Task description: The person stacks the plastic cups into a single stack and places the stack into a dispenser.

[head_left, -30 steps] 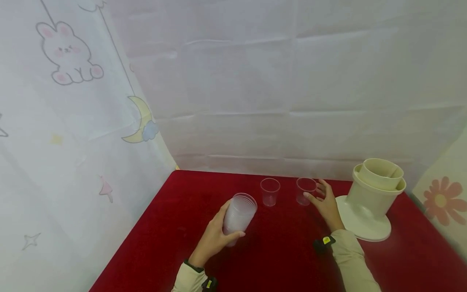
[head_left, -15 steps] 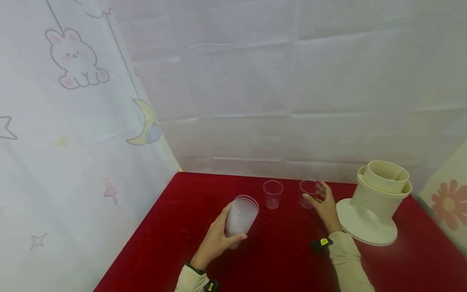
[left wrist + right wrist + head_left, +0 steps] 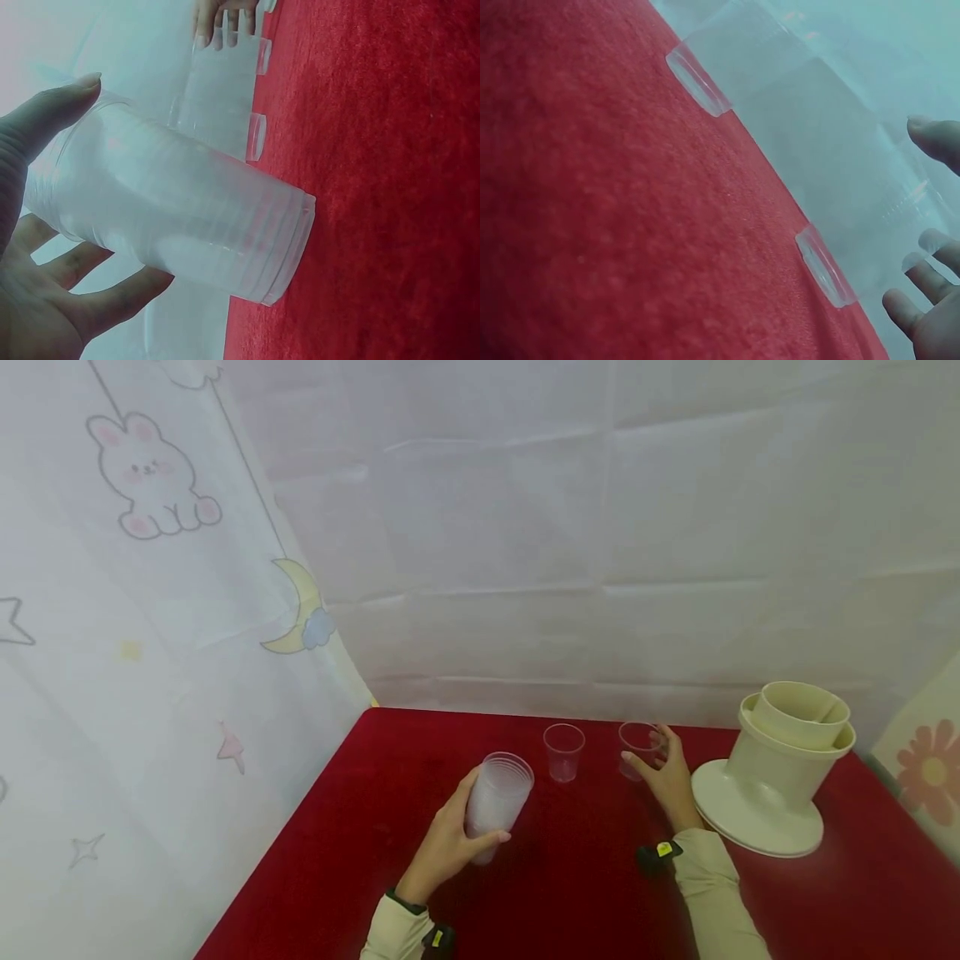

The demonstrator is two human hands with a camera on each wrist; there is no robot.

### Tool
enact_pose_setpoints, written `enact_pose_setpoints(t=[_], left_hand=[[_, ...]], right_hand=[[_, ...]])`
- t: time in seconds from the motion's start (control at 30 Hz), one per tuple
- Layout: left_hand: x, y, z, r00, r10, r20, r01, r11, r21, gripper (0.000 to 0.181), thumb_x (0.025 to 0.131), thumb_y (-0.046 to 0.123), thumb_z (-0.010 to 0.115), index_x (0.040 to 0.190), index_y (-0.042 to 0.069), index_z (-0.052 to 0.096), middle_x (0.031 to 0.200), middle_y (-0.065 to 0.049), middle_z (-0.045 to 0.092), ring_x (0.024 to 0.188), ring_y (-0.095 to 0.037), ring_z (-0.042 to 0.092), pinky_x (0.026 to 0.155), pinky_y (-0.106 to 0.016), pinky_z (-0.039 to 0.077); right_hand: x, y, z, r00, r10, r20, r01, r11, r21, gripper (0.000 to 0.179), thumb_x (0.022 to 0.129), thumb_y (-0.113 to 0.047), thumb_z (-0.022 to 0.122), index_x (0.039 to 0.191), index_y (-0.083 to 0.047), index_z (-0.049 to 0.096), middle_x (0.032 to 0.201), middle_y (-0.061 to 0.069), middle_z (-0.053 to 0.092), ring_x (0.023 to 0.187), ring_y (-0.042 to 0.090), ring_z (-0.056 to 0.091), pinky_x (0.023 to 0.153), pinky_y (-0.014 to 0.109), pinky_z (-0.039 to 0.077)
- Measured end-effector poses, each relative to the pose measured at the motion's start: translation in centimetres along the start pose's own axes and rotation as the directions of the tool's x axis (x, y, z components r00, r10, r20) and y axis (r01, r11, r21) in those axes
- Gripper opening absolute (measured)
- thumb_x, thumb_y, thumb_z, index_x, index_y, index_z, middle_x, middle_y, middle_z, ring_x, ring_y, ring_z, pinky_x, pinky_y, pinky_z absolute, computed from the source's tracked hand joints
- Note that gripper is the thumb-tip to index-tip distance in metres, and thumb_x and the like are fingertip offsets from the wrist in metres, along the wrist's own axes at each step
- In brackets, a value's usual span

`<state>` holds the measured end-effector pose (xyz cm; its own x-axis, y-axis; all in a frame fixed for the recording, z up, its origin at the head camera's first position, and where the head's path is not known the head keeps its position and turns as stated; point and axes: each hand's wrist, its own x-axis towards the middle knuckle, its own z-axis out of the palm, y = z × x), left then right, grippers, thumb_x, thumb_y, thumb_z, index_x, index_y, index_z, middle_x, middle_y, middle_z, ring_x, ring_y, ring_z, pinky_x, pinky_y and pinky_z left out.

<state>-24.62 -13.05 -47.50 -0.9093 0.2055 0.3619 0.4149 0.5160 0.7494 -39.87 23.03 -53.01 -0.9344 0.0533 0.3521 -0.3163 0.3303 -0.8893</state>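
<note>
My left hand point(image 3: 447, 843) holds a tilted stack of nested clear plastic cups point(image 3: 497, 797) above the table. In the left wrist view the thumb lies along one side of the stack point(image 3: 195, 214) and the fingers are on the other. My right hand point(image 3: 671, 781) is spread around the right side of a single clear plastic cup point(image 3: 633, 764) standing upright. Fingertips show through its wall in the right wrist view, while the thumb is held away from the fingers. Whether they touch the cup is hard to tell. Another upright plastic cup point(image 3: 563, 764) stands left of it.
A cream plastic stand point(image 3: 776, 777) with a round base and two cylindrical openings is right of my right hand. Red cloth point(image 3: 360, 827) covers the table. White sheets point(image 3: 480, 568) hang behind it and at both sides.
My right hand has shifted slightly left, closer around the single cup. The left hand keeps its hold on the stack, and both standing cups stay put; the head view moved a little.
</note>
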Motion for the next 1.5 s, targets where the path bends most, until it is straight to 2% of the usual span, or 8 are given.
enact_pose_setpoints(t=[0.23, 0.5, 0.8, 1.03, 1.2, 1.4, 1.5], left_hand=[[0.2, 0.0, 0.2, 1.000, 0.004, -0.006, -0.004, 1.000, 0.012, 0.093, 0.082, 0.039, 0.082, 0.156, 0.028, 0.027, 0.140, -0.004, 0.053, 0.111, -0.023, 0.058, 0.087, -0.048, 0.053], [0.5, 0.0, 0.3, 1.000, 0.000, -0.009, 0.000, 0.999, 0.038, 0.093, 0.081, 0.042, 0.082, 0.156, 0.027, 0.028, 0.135, -0.005, 0.055, 0.109, -0.023, 0.059, 0.084, -0.044, 0.054], [0.6, -0.1, 0.4, 1.000, -0.001, -0.011, 0.002, 0.999, 0.047, 0.093, 0.081, 0.044, 0.082, 0.156, 0.028, 0.028, 0.137, -0.004, 0.055, 0.110, -0.022, 0.059, 0.086, -0.046, 0.053], [0.7, 0.1, 0.3, 1.000, 0.012, -0.015, -0.011, 0.997, 0.076, 0.093, 0.081, 0.042, 0.082, 0.156, 0.025, 0.029, 0.137, -0.006, 0.056, 0.109, -0.022, 0.060, 0.086, -0.044, 0.053], [0.8, 0.2, 0.2, 1.000, 0.011, -0.017, -0.010, 0.997, 0.071, 0.094, 0.081, 0.042, 0.083, 0.156, 0.026, 0.029, 0.136, -0.006, 0.056, 0.109, -0.023, 0.060, 0.086, -0.045, 0.054], [0.9, 0.1, 0.3, 1.000, 0.010, -0.019, -0.009, 0.999, 0.053, 0.093, 0.081, 0.040, 0.083, 0.155, 0.027, 0.029, 0.136, -0.005, 0.055, 0.108, -0.022, 0.060, 0.085, -0.045, 0.055], [0.8, 0.1, 0.3, 1.000, 0.006, -0.014, -0.005, 0.999, 0.036, 0.093, 0.081, 0.040, 0.083, 0.155, 0.025, 0.029, 0.136, -0.006, 0.055, 0.108, -0.022, 0.060, 0.085, -0.047, 0.055]], right_hand=[[0.0, 0.3, 0.4, 1.000, -0.013, -0.002, 0.013, 1.000, 0.007, 0.095, 0.091, -0.020, 0.075, 0.160, -0.009, 0.010, 0.152, 0.029, 0.035, 0.137, 0.046, 0.033, 0.107, 0.064, 0.030], [0.2, 0.5, 0.6, 0.999, -0.045, -0.021, 0.046, 0.999, 0.005, 0.090, 0.091, -0.017, 0.074, 0.158, -0.006, 0.016, 0.149, 0.030, 0.038, 0.132, 0.047, 0.038, 0.105, 0.064, 0.033], [0.4, 0.5, 0.7, 0.997, -0.054, -0.048, 0.055, 0.998, 0.017, 0.083, 0.093, -0.017, 0.073, 0.158, -0.008, 0.021, 0.148, 0.028, 0.041, 0.133, 0.044, 0.039, 0.103, 0.062, 0.036], [0.6, -1.3, 0.4, 0.993, -0.078, -0.091, 0.079, 0.997, 0.011, 0.083, 0.091, -0.016, 0.074, 0.157, -0.009, 0.024, 0.146, 0.025, 0.044, 0.131, 0.039, 0.043, 0.102, 0.060, 0.038], [0.6, -2.9, 0.2, 0.992, -0.067, -0.110, 0.069, 0.997, 0.017, 0.084, 0.090, -0.013, 0.075, 0.157, -0.009, 0.025, 0.145, 0.021, 0.047, 0.128, 0.033, 0.045, 0.103, 0.056, 0.039], [0.7, -3.5, 0.1, 0.989, -0.086, -0.119, 0.091, 0.995, 0.035, 0.083, 0.089, -0.003, 0.074, 0.156, -0.004, 0.024, 0.146, 0.027, 0.044, 0.128, 0.039, 0.044, 0.102, 0.060, 0.037], [0.6, -3.6, 0.0, 0.990, -0.078, -0.114, 0.082, 0.996, 0.027, 0.084, 0.089, -0.005, 0.074, 0.157, -0.006, 0.024, 0.146, 0.025, 0.045, 0.129, 0.037, 0.044, 0.102, 0.059, 0.038]])
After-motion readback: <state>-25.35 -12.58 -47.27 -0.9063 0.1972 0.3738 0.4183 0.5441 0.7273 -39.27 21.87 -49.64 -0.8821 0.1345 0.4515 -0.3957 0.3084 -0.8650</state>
